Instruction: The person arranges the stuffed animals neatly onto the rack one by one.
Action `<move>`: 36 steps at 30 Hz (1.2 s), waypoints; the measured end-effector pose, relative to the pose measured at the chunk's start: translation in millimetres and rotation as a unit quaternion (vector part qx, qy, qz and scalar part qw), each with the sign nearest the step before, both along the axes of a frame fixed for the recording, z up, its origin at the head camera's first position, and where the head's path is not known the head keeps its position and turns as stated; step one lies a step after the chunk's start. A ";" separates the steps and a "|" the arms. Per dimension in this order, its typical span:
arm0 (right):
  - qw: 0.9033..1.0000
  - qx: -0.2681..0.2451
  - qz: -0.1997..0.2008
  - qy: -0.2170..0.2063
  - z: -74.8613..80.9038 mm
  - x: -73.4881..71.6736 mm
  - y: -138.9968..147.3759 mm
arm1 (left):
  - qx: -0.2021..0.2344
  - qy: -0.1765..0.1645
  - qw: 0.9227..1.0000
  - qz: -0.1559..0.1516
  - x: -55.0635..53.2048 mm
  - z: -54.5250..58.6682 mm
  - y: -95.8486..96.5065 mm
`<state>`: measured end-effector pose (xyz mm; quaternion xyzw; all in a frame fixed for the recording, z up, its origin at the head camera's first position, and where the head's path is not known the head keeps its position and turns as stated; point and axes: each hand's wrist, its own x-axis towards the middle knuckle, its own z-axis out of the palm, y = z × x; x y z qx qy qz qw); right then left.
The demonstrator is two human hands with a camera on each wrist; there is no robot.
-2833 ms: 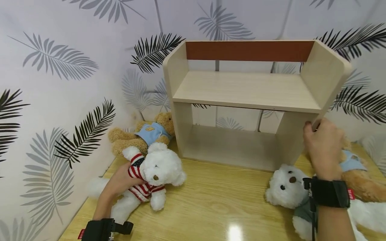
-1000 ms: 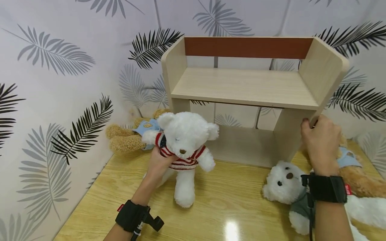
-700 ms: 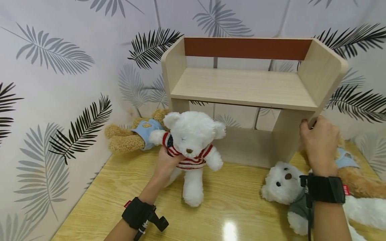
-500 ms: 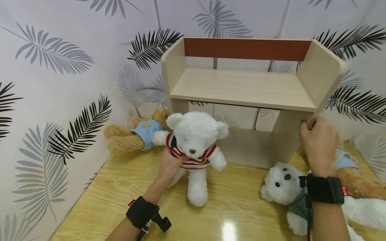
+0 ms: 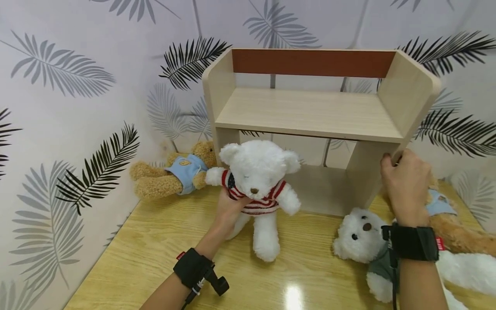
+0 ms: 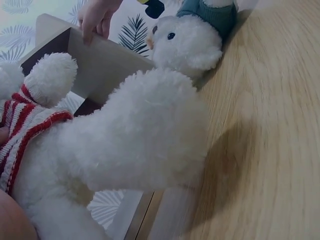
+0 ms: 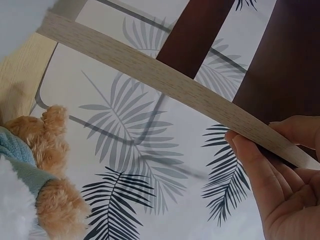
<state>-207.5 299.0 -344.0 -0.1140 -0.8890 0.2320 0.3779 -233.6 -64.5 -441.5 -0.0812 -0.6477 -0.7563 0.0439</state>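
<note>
A white teddy bear (image 5: 265, 165) in a red-and-white striped sweater is held upright in front of the shelf's lower compartment. My left hand (image 5: 229, 209) grips it round the side of its body, thumb across the sweater. In the left wrist view a leg of the teddy bear (image 6: 145, 130) hangs over the table, and the hand is mostly out of frame. My right hand (image 5: 407, 183) grips the right side panel of the pale wooden shelf (image 5: 310, 113). In the right wrist view that panel's edge (image 7: 150, 67) passes between thumb and fingers of the right hand (image 7: 285, 180).
A brown teddy bear (image 5: 176, 172) in a blue top lies left of the shelf. On the right, a white teddy bear (image 5: 360, 236) in a dark green top lies beside another brown bear (image 5: 451, 219). All rest on the wooden table (image 5: 155, 241), before leaf-patterned walls (image 5: 77, 129).
My left hand has lifted the striped-sweater teddy bear from lying at the left, turned it upright and carried it rightward before the shelf. My right hand keeps its grip on the side panel.
</note>
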 end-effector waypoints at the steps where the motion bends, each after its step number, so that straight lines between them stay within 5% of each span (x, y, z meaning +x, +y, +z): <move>1: 1.000 -0.001 -0.001 0.000 0.3 -0.2 0.1 | 0.002 0.003 1.000 -0.001 -0.8 -0.3 2.6; 36: 1.000 0.006 0.000 0.005 1.2 1.7 0.4 | 0.039 0.020 0.998 -0.051 -17.6 -4.4 66.0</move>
